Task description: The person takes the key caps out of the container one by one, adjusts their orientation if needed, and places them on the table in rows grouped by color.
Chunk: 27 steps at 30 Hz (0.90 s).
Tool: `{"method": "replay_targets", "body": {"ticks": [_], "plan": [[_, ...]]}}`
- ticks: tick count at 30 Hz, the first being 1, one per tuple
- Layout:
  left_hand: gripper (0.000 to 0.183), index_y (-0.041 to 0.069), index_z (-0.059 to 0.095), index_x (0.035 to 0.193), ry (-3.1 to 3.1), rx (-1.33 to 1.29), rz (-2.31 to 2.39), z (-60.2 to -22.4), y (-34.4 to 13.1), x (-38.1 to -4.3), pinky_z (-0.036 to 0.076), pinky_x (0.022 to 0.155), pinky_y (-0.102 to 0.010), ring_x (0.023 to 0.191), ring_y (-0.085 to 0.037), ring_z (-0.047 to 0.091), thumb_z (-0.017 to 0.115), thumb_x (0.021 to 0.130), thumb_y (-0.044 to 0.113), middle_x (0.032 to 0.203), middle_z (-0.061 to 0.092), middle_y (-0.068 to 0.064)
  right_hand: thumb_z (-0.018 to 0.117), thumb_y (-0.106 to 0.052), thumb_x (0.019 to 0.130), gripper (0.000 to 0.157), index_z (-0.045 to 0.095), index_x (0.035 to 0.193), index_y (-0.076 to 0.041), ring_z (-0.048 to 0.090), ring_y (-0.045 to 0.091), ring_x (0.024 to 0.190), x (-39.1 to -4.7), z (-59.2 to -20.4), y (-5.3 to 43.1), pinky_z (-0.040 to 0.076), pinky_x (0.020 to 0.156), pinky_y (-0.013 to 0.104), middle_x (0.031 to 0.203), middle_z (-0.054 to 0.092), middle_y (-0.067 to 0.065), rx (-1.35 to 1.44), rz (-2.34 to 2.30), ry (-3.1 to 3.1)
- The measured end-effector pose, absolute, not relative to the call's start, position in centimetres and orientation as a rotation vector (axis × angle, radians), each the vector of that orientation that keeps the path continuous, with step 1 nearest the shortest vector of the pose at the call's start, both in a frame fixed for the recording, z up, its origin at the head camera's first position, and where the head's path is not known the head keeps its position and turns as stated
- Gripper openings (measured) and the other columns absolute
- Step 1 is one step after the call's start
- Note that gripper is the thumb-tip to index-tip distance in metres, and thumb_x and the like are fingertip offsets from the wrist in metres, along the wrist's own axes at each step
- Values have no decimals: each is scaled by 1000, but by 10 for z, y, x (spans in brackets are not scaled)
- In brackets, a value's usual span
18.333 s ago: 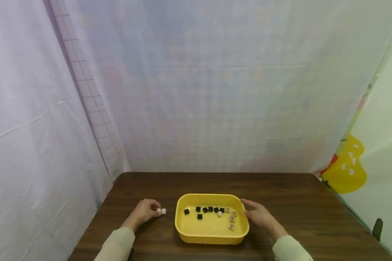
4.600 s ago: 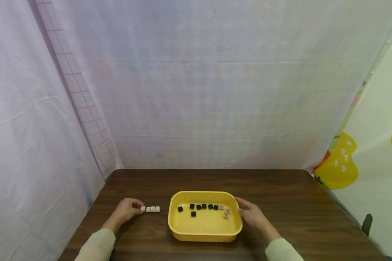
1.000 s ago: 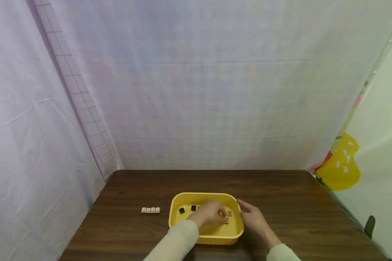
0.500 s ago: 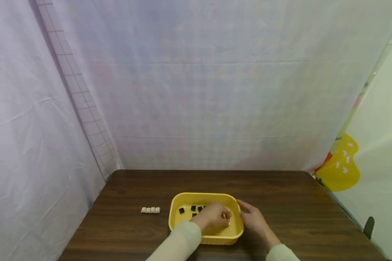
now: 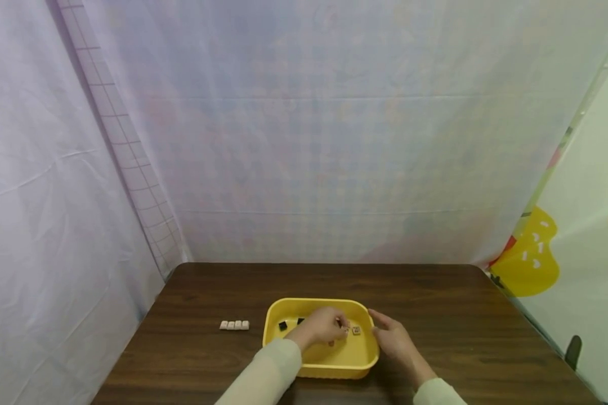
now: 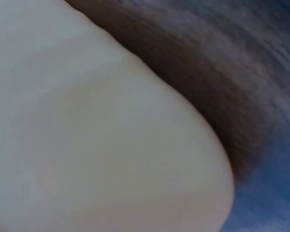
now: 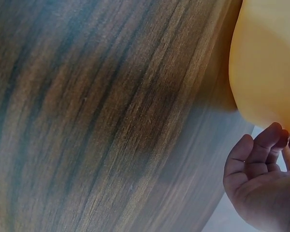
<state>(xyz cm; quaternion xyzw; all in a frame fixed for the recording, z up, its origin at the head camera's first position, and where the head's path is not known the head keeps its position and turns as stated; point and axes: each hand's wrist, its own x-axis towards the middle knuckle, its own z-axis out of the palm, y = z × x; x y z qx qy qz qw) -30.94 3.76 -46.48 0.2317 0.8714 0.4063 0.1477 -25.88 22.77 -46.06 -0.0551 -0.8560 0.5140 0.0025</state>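
Note:
In the head view my left hand [image 5: 320,326] reaches into the yellow plastic bin [image 5: 334,372], fingers curled down. Its fingertips pinch a small white keycap [image 5: 345,332], partly covered by the hand. Just right of them another upturned keycap [image 5: 356,330] lies on the bin floor. Black keycaps [image 5: 282,325] lie toward the bin's left and back, some hidden under the hand. My right hand [image 5: 395,339] holds the bin's right rim; the right wrist view shows its curled fingers [image 7: 266,140] by the yellow wall. The left wrist view is mostly filled by the pale sleeve [image 6: 111,125].
A short row of white keycaps [image 5: 235,325] stands left of the bin on the dark wooden table [image 5: 192,360]. White curtains [image 5: 304,140] hang behind the table and along its left side.
The white row grew from two to several keycaps, and fewer pale ones lie in the bin. My left hand went from the row into the bin, then shifted slightly left. The right hand stays.

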Motion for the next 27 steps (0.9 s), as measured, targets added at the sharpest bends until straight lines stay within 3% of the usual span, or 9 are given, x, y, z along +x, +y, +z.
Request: {"method": "replay_targets", "body": {"ticks": [4, 12, 16, 20, 23, 27], "plan": [[7, 9, 70, 97, 2504, 655, 1227, -466, 34, -309, 51, 56, -34, 62, -20, 62, 71, 91, 7, 90, 66, 4, 52, -3, 95, 47, 51, 141, 3, 50, 41, 120, -259, -460, 227, 49, 90, 41, 143, 41, 36, -171, 1607, -2691], [6, 11, 68, 89, 2504, 698, 1275, -467, 28, -310, 51, 54, -31, 66, -20, 62, 69, 94, 14, 88, 67, 3, 51, -5, 95, 47, 50, 142, 2, 52, 38, 117, -259, -461, 227, 47, 94, 47, 143, 43, 34, -203, 1605, -2714], [15, 5, 71, 102, 2552, 746, 1237, -463, 25, -312, 51, 58, -28, 67, -19, 64, 75, 89, 13, 82, 66, -2, 51, -5, 96, 48, 49, 143, 1, 53, 38, 117, -260, -461, 228, 46, 95, 49, 144, 42, 33, -223, 1629, -2713], [29, 2, 71, 116, 2594, 789, 1176, -456, 18, -313, 53, 72, -30, 86, -16, 66, 75, 89, 13, 97, 71, -5, 49, -4, 96, 48, 48, 144, 1, 47, 43, 126, -261, -462, 229, 40, 102, 56, 146, 39, 33, -223, 1642, -2712], [26, 4, 73, 114, 2597, 767, 1186, -451, 9, -314, 54, 76, -32, 92, -15, 65, 73, 91, 15, 104, 71, -3, 49, -4, 97, 48, 47, 144, 1, 39, 47, 133, -261, -462, 229, 33, 107, 60, 148, 36, 33, -216, 1637, -2717], [21, 6, 75, 111, 2563, 704, 1302, -444, -6, -315, 54, 72, -34, 86, -14, 64, 73, 92, 16, 103, 70, 0, 49, -5, 97, 47, 47, 144, 2, 40, 47, 132, -261, -461, 228, 34, 106, 59, 148, 36, 34, -211, 1622, -2726]]}}
